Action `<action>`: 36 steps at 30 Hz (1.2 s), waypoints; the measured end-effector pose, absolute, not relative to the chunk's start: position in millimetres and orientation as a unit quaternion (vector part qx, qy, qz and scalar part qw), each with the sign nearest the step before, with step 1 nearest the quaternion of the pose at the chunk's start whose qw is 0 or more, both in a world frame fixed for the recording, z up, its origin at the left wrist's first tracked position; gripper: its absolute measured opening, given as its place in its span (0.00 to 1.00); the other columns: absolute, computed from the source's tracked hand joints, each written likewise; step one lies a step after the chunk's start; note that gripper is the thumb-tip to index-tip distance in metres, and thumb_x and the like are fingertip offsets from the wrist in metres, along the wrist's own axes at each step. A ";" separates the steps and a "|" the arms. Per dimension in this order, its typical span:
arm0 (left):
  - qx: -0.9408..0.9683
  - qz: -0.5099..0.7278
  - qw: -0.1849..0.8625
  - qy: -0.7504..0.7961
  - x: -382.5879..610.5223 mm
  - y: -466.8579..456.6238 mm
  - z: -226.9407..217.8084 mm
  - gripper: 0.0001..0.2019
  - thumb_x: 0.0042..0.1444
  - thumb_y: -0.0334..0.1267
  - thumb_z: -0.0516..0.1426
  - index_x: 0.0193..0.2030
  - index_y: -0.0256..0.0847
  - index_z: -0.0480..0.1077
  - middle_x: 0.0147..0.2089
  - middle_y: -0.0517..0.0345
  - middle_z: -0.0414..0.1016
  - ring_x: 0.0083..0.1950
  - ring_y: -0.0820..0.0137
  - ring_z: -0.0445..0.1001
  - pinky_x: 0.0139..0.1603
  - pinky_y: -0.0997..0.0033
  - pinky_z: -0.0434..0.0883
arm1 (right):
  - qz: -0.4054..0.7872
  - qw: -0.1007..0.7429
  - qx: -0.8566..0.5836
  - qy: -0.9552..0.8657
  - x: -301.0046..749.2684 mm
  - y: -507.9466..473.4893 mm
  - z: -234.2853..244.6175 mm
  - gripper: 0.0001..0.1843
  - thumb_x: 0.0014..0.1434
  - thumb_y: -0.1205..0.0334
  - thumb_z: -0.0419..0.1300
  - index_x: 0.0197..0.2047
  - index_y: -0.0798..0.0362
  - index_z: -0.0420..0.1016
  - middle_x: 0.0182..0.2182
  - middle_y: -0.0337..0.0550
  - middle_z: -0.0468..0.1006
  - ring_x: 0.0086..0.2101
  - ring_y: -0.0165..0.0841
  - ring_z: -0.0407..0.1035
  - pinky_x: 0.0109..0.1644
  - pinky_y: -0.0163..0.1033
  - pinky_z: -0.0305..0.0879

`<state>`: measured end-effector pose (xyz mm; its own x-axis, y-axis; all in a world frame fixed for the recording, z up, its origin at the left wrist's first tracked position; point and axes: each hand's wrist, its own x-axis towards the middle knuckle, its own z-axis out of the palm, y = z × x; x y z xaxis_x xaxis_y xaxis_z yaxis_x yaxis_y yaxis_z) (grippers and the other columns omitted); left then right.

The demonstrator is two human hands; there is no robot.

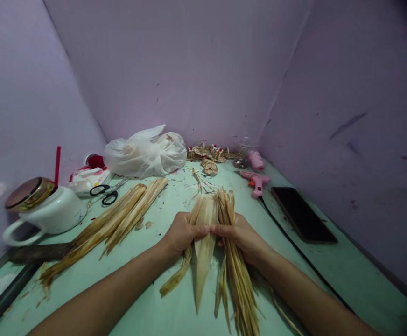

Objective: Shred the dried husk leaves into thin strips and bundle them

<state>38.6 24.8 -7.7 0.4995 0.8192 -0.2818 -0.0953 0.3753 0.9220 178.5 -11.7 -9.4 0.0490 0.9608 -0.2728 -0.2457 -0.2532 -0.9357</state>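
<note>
Both my hands are near the middle of the table, thumbs almost touching. My left hand [185, 231] is closed on a pale dried corn husk [205, 252], with its thumb pressed on the husk's face. The husk's pointed end hangs down toward me. A narrow curled strip [178, 277] droops below the left hand. My right hand [240, 235] wraps round a bundle of thin husk strips [238, 284], and its thumb also reaches the pale husk's edge. Fingers behind the husks are partly hidden.
At left lie more husks [119, 214], black-handled scissors [108, 193], a white mug [54, 212] and a hammer-like tool [31, 261]. A plastic bag [147, 151] and woven pieces [208, 158] are at the back. To the right are a pink glue gun [256, 182], its cord and a phone [303, 214].
</note>
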 end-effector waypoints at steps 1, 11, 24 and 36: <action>0.464 0.313 0.731 0.390 38.8 24.7 -7.5 0.10 0.30 0.35 0.64 0.22 0.31 0.72 0.21 0.52 0.74 0.21 0.68 0.71 0.23 0.72 0.68 | 0.594 0.504 -0.522 -0.348 178.2 -11.9 -9.4 0.13 0.34 0.65 0.65 0.26 0.58 0.68 0.16 0.33 0.67 0.16 0.24 0.59 0.18 0.30 0.57; 0.504 0.305 0.695 0.413 40.2 21.6 -12.7 0.11 0.32 0.37 0.63 0.23 0.33 0.71 0.20 0.57 0.71 0.21 0.72 0.68 0.23 0.74 0.65 | 0.557 0.515 -0.538 -0.368 170.8 -13.8 -10.6 0.14 0.34 0.71 0.59 0.30 0.57 0.69 0.20 0.36 0.72 0.21 0.29 0.66 0.25 0.34 0.63; 0.421 0.343 0.725 0.423 37.6 33.7 -8.2 0.15 0.26 0.38 0.66 0.20 0.33 0.67 0.15 0.63 0.64 0.15 0.80 0.59 0.14 0.79 0.53 | 0.681 0.546 -0.434 -0.222 197.7 -8.5 5.2 0.08 0.34 0.72 0.62 0.22 0.57 0.69 0.18 0.38 0.72 0.21 0.27 0.68 0.28 0.31 0.67; 0.427 0.352 0.707 0.440 35.4 38.2 -14.1 0.16 0.29 0.38 0.66 0.22 0.36 0.63 0.15 0.66 0.62 0.15 0.79 0.59 0.12 0.80 0.52 | 0.679 0.618 -0.283 -0.278 254.6 -20.3 44.6 0.07 0.39 0.67 0.57 0.26 0.53 0.65 0.19 0.29 0.56 0.15 0.18 0.40 0.11 0.21 0.34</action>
